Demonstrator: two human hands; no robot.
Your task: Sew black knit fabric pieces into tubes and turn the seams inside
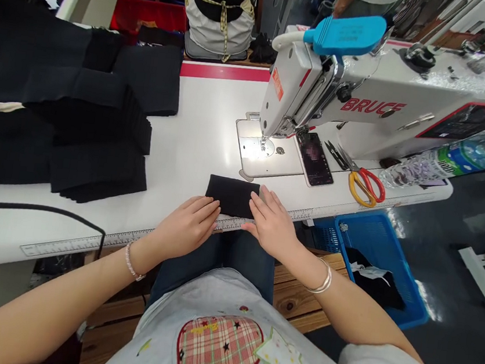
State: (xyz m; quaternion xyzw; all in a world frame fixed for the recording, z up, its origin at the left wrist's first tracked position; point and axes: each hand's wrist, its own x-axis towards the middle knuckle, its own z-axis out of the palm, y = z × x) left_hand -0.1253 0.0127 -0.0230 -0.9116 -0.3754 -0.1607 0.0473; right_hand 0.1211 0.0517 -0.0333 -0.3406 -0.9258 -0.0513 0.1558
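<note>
A folded piece of black fabric lies flat at the front edge of the white sewing table, over the printed ruler strip. On its left end rest the fingertips of my left hand, laid flat, with the thumb hidden. My right hand presses its outstretched fingers on the right end, the thumb apart and nearer the table edge. Just beyond the fabric is the metal needle plate of the sewing machine. Neither hand is wrapped around the cloth.
Stacks of black fabric pieces cover the table's left side. Right of the needle plate lie a phone, black thread snips, scissors and a plastic bottle. A blue basket stands below. Another person is beyond the table.
</note>
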